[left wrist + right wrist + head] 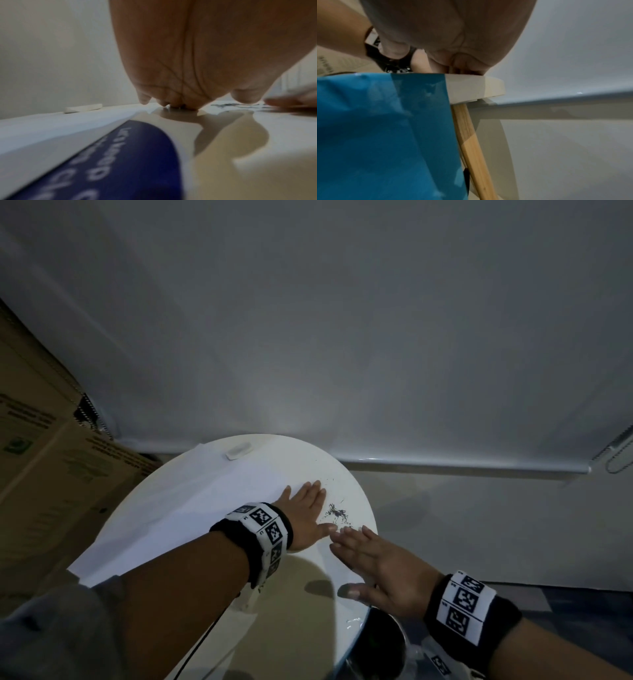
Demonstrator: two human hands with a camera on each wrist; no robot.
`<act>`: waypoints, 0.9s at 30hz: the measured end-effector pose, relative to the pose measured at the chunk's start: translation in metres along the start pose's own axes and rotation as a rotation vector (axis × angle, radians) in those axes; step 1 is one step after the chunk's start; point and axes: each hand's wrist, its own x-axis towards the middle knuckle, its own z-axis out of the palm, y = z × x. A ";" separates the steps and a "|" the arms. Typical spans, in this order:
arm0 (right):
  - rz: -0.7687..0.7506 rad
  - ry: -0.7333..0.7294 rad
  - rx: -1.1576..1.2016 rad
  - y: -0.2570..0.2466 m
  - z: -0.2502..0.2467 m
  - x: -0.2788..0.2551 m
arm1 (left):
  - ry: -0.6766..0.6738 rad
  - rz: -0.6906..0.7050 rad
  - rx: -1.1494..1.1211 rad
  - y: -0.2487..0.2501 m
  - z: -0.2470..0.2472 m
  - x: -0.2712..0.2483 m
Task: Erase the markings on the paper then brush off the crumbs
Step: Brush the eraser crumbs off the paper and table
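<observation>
Two hands over one round white counter [191, 604]. One sheet of white paper [191, 501] spread across counter's left and far part, near corner overhanging the edge. One white eraser [238, 450] lying at far rim, just past the paper, well apart from both hands.

Left hand [306, 513] flat, palm down, fingers [313, 487] straight and slightly spread, pressing at the paper's right edge; holding nothing. Right hand [371, 565] flat too, fingers [349, 534] straight, tips touching or nearly touching the left hand's; thumb out over the near rim; holding nothing.

One loose cluster of dark eraser crumbs [337, 513] on bare counter, between both hands and the right rim; a few scattered specks farther back. Count of crumbs not possible.

Markings on paper: none made out from the head view; much of the sheet hidden under left forearm.

Two marker-printed wristbands, one per wrist [265, 534] [467, 607].

Left wrist view: blurred; palm [197, 60], eraser [83, 108], crumbs [229, 104] as a dark smear.

Right wrist view: counter's rim [476, 88], one wooden leg [471, 142], blue plastic sheet [382, 135] cut off at frame edge; identity unclear.

Cardboard boxes [44, 440] at left, print unreadable.
</observation>
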 end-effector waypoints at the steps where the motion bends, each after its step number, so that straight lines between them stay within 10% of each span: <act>1: -0.018 0.052 0.007 -0.001 0.001 -0.005 | -0.006 0.043 -0.008 0.003 -0.001 0.001; 10: -0.196 -0.109 -0.065 -0.044 0.018 0.002 | 0.175 -0.038 -0.108 -0.036 -0.040 0.036; 15: 0.096 0.007 -0.202 -0.048 0.026 0.011 | 0.139 -0.122 -0.035 -0.045 -0.041 0.060; 18: 0.203 0.077 -0.187 -0.046 0.020 0.004 | 0.088 -0.045 -0.022 -0.033 -0.044 0.059; 27: -0.206 -0.007 -0.241 -0.053 0.054 -0.004 | -0.040 0.327 0.137 0.003 -0.022 0.014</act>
